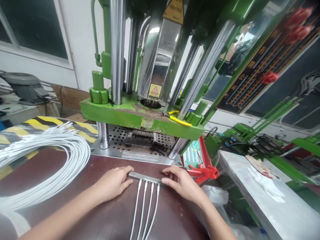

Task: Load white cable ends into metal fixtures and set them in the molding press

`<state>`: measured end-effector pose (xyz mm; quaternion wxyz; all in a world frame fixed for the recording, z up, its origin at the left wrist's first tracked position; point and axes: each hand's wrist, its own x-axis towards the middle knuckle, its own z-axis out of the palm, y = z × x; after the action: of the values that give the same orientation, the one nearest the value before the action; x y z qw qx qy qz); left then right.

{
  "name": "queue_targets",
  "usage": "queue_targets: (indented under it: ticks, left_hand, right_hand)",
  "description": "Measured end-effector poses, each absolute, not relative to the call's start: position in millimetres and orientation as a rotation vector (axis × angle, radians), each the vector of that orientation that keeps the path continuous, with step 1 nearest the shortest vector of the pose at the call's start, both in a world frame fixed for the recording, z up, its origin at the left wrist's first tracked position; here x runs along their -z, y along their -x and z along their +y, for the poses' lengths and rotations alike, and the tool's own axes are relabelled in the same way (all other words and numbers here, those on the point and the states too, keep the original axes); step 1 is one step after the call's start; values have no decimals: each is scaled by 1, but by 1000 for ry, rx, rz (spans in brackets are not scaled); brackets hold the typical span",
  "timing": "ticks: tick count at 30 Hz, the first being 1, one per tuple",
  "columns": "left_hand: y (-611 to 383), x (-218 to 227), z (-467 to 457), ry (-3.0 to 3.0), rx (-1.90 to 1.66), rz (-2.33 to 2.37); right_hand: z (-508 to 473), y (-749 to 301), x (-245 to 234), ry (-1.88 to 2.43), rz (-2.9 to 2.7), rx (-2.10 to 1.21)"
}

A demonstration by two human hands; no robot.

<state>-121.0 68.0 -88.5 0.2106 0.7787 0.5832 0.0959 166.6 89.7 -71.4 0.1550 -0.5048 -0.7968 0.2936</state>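
Observation:
A narrow metal bar [145, 177], likely a mold strip, lies across my front just above the brown tabletop [110, 213]. Several white cables [150, 206] run from its near side toward me, their thicker ends seated at the bar. My left hand [115, 181] grips the bar's left end between thumb and fingers. At the right end, my right hand [180, 181] holds it the same way, fingers curled and thumb at the near edge. Past the bar is the perforated metal bed [116, 146] of a green press [120, 115], with a dark fixture [141, 138] on it.
A big coil of white cables [77, 156] lies on the left. Yellow-handled pliers [178, 119] rest on the press's green plate. Beside the press, at right, stands a red bin [205, 153] with red-handled tools [205, 172]. A grey-white bench [240, 176] carries gloves [266, 186].

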Motion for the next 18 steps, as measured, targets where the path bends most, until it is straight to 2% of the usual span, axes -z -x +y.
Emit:
queue_targets:
  ticks: [5, 8, 13, 18]
  left_hand:
    - [124, 89, 71, -2186, -303, 1564]
    - [129, 81, 79, -1958, -393, 1543]
    - [141, 69, 120, -1494, -764, 1426]
    - [152, 74, 192, -1427, -906, 1681]
  right_hand:
    - [72, -175, 90, 1427, -2292, -769]
    - [86, -168, 87, 1408, -2233, -770]
    - [144, -144, 73, 1370, -2019, -761]
    - [224, -110, 78, 1414, -1945, -723]
